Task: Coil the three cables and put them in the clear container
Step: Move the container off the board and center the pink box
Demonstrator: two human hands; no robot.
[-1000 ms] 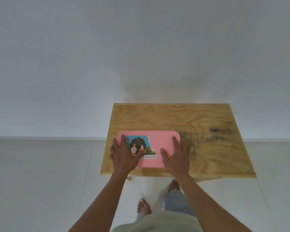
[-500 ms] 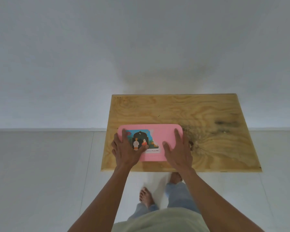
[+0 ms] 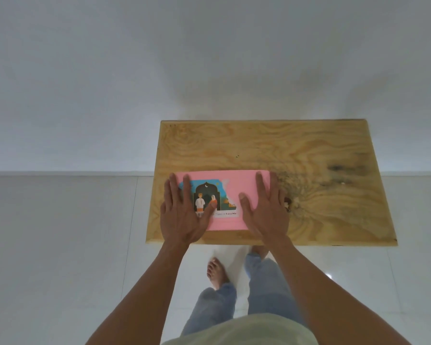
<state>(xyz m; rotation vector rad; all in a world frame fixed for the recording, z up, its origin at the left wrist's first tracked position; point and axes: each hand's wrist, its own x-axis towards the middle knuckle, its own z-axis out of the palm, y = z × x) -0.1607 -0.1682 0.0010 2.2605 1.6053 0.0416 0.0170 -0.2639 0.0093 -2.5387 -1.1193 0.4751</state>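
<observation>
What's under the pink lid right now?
Both hands, left and right, lie flat on the pink lid, which rests on the wooden table. The lid hides whatever is beneath it; no container or cables show.

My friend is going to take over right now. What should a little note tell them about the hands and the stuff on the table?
Left hand: flat, palm down on the left end of the pink rectangular lid with a picture sticker, gripping nothing.
Right hand: flat on the lid's right end, fingers spread.
The lid lies near the front left of the wooden plywood table. Whatever is under it is hidden, so the container and the cables cannot be seen.
Done: nothing can be confirmed; no cable is in view.
Left: probably check under the lid that three coiled cables are inside; if so, the job may be nearly finished.
</observation>
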